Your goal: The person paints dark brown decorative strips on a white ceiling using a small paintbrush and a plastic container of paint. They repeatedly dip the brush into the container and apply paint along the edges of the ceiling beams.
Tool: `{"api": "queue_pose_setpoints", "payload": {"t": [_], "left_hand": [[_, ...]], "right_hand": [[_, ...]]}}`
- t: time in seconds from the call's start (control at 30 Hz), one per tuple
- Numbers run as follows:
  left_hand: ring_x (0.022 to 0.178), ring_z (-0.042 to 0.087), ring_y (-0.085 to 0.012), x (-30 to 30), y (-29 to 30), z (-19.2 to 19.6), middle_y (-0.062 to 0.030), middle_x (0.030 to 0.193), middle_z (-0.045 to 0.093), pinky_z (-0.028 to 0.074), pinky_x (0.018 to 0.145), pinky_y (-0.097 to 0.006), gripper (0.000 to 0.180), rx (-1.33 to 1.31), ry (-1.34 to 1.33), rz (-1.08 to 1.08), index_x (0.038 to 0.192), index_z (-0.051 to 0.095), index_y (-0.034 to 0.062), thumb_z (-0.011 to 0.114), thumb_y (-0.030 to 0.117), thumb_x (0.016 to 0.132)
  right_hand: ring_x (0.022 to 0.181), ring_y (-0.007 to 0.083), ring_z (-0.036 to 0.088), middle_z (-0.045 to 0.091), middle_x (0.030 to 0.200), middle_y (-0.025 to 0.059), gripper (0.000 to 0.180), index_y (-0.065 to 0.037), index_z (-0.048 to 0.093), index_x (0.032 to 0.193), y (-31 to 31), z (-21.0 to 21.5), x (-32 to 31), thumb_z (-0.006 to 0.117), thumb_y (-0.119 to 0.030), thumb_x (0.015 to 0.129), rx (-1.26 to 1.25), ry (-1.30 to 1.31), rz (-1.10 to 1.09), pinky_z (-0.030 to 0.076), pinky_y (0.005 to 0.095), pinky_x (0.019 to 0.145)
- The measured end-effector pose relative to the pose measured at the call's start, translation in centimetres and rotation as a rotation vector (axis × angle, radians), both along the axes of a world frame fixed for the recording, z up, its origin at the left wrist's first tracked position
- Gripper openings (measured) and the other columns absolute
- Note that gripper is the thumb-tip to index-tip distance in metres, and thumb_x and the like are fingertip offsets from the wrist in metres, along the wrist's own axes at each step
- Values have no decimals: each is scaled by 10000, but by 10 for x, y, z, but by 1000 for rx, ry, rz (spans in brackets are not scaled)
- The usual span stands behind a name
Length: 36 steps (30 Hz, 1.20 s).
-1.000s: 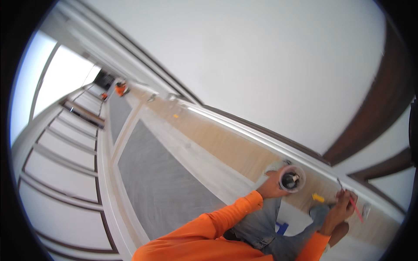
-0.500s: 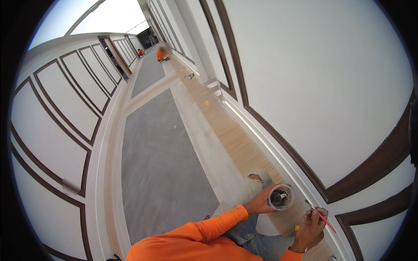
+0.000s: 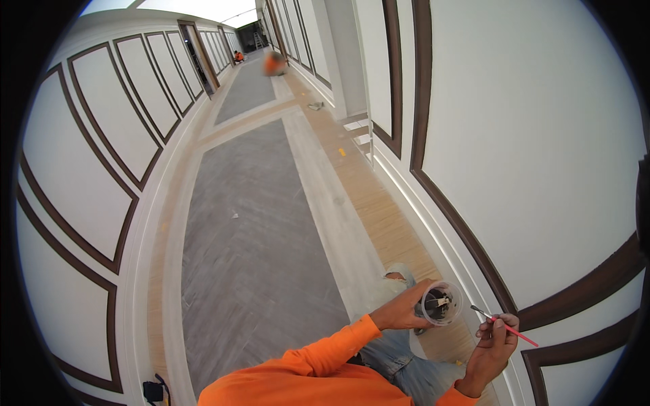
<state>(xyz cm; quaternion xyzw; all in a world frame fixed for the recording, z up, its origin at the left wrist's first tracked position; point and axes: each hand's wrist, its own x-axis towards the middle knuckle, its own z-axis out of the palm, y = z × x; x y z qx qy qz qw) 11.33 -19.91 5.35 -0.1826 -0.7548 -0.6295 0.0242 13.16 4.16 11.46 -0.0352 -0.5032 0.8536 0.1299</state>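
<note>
My left hand (image 3: 403, 311) grips a small clear plastic cup (image 3: 440, 304) with dark paint at its bottom, tilted so its mouth faces me. My right hand (image 3: 493, 342) pinches a thin paintbrush with a red handle (image 3: 509, 327), its tip pointing toward the cup and a little apart from it. Both hands hover over my knee in torn blue jeans (image 3: 399, 277), beside the white wall with dark brown trim (image 3: 467, 237) on my right. Orange sleeves cover both forearms.
A long corridor with a grey floor panel (image 3: 250, 237) and pale wood borders runs ahead. White panelled walls flank both sides. A person in orange (image 3: 273, 63) crouches far down, another farther back. A small black object (image 3: 153, 391) lies at lower left.
The view has swung upright to look down the corridor. The cup and brush stay in my hands, now lower right, with the brush tip nearer the cup.
</note>
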Motion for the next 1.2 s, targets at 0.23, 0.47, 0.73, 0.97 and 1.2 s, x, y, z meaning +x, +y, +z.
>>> {"api": "queue_pose_setpoints", "payload": {"t": [0.23, 0.47, 0.73, 0.97, 1.2], "left_hand": [[1269, 620, -302, -13, -26, 27, -134, 1333, 637, 483, 1094, -405, 853, 8, 239, 91, 1450, 566, 61, 991, 263, 738], [1228, 661, -327, -35, -11, 31, -137, 1343, 658, 546, 1042, -414, 847, -52, 463, 101, 1400, 599, 72, 1019, 263, 690], [1257, 609, -357, -33, 0, 30, -150, 1358, 636, 521, 1054, -433, 861, -102, 476, 72, 1430, 593, 96, 996, 260, 687], [1272, 601, -358, -31, 0, 26, -156, 1371, 613, 527, 1049, -438, 821, -79, 443, 52, 1431, 598, 107, 979, 271, 722], [1267, 605, -357, -29, 2, 26, -149, 1369, 610, 530, 1045, -438, 803, -111, 441, 50, 1430, 599, 116, 972, 266, 735]], "right_hand": [[739, 174, 696, 724, 890, 139, 128, 57, 659, 1066, -27, 63, 6, 685, -62, 1026, 345, 189, 119, 588, 304, 672], [699, 77, 640, 754, 902, 65, 121, 24, 748, 1034, -32, 86, 10, 808, 23, 928, 663, 230, 67, 516, 214, 632], [559, 130, 603, 728, 820, 68, 113, -40, 761, 991, -45, 85, 2, 820, -53, 896, 1096, 159, 118, 470, 274, 529], [597, 239, 674, 740, 857, 120, 103, -53, 750, 999, -47, 73, -7, 788, -91, 911, 1164, 135, 166, 515, 337, 565], [620, 309, 674, 728, 844, 135, 95, -66, 748, 989, -44, 67, -8, 775, -120, 916, 1186, 92, 217, 517, 379, 578]]}}
